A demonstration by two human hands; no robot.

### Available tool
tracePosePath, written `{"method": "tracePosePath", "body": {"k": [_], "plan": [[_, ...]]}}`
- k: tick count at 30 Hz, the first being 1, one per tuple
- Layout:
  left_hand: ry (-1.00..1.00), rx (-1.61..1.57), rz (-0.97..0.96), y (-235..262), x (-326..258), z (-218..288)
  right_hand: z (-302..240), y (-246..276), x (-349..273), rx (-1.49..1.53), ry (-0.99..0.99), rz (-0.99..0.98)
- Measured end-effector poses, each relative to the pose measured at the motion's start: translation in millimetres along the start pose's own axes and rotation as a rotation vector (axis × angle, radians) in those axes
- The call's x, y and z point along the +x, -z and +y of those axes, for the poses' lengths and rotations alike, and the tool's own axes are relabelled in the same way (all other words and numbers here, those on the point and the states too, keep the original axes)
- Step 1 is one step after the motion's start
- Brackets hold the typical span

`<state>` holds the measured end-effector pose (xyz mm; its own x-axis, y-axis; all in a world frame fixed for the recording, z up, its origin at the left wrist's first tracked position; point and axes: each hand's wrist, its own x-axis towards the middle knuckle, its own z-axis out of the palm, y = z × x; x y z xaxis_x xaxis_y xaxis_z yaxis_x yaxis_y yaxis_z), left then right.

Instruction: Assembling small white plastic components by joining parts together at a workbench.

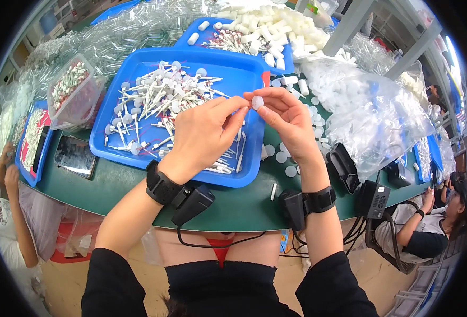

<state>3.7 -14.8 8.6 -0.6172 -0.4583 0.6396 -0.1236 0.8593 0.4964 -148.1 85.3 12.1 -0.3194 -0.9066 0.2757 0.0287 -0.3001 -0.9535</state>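
Note:
Between the thumb and fingers of my right hand [289,121] is a small round translucent white disc [257,102], held up over the right side of a blue tray [244,76]. My left hand [199,134] meets it there, thumb and forefinger pinched together right beside the disc; whatever they grip is hidden. Below and behind my left hand, the tray holds a heap of thin white stick parts [156,100], many with round whitish discs on their ends and some with red wires. More loose discs [282,157] lie on the green table by my right wrist.
A second blue tray [191,29] holds white cylinders and red-and-white parts. Clear plastic bags [371,116] sit at right, a phone [75,156] and a clear bin [75,95] at left. Black cabled devices ride on my wrists. A black adapter [372,199] is at the table edge; other people work at both sides.

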Motion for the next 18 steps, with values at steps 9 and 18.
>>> {"method": "tracePosePath", "body": {"k": [9,18], "plan": [[0.037,0.094,-0.078,4.3,0.4,0.0,0.0,-3.7,-0.5,-0.074,0.014,-0.021],[-0.062,-0.006,-0.099,0.4,0.8,-6.8,2.3,0.9,-0.5,-0.188,0.013,-0.015]]}}
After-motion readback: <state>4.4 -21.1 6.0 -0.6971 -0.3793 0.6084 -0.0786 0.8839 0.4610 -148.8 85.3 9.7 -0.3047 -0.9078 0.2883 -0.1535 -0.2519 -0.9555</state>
